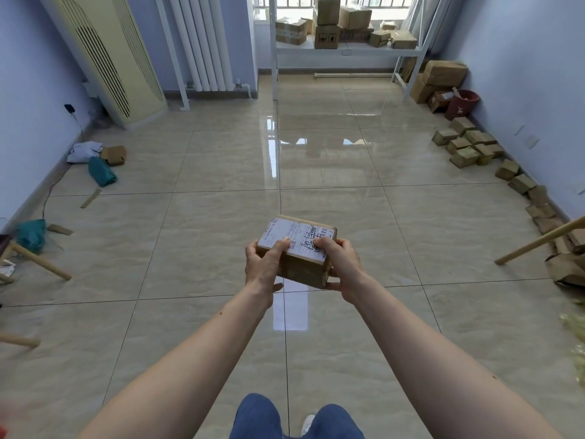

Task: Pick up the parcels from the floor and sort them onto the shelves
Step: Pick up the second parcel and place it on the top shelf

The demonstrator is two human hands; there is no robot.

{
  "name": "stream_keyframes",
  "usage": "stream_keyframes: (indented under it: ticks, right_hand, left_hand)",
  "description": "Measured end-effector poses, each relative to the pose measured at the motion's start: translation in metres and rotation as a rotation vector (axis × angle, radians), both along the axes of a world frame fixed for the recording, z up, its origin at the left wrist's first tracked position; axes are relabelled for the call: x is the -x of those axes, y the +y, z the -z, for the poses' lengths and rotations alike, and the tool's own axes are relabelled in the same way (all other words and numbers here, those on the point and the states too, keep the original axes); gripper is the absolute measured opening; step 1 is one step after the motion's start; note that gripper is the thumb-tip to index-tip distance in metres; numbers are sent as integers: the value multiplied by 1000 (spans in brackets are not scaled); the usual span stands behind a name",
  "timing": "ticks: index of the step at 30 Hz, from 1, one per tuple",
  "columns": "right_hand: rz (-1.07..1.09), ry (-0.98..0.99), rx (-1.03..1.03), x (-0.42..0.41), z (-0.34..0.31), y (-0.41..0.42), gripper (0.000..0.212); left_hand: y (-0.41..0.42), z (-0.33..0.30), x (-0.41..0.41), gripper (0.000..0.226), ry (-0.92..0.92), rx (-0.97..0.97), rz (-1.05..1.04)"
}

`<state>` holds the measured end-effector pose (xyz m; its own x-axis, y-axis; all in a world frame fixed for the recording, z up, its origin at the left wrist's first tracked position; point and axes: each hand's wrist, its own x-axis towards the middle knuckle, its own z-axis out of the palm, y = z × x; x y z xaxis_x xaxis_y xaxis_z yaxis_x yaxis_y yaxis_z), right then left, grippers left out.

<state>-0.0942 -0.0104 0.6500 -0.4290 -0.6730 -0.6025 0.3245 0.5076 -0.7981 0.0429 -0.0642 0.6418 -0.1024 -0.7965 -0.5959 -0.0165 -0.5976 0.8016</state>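
A small brown cardboard parcel (302, 267) with a white shipping label on top is held out in front of me, above the tiled floor. My left hand (264, 267) grips its left side with the thumb on the label. Gripping the right side is my right hand (342, 267), fingers under the box. Far ahead stands a white metal shelf (348, 52) by the window, loaded with several cardboard boxes (327, 23).
Several small boxes (468, 145) line the right wall, with bigger cartons (443, 74) and a red bucket (462, 104) in the far right corner. Soft bags, teal (101, 171) and grey, lie by the left wall. Wooden legs (41, 263) stick in at both sides. An air conditioner (110, 55) stands far left.
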Motion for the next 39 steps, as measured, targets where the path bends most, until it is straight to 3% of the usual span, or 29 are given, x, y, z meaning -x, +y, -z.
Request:
stream_keyframes:
  ticks: [3, 8, 16, 23, 28, 36, 39]
  right_hand:
    - [-12, 10, 5, 2, -1, -1, 57]
    - [43, 18, -43, -5, 1, 0, 75]
    - [90, 2, -19, 0, 2, 3, 53]
    - [68, 25, -25, 4, 7, 8, 51]
    - [104, -2, -29, -5, 9, 10, 81]
    - [113, -39, 12, -6, 10, 10, 70]
    - [90, -36, 19, -4, 8, 11, 65]
  left_hand:
    - [1, 0, 1, 58, 47, 2, -24]
    - [4, 1, 7, 57, 21, 43, -111]
    - [7, -5, 6, 74, -31, 19, -37]
    - [11, -9, 2, 57, 17, -31, 3]
    - [18, -12, 5, 62, 50, -31, -48]
    - [18, -14, 2, 86, 50, -56, 3]
    - [16, -16, -1, 83, 43, -56, 19]
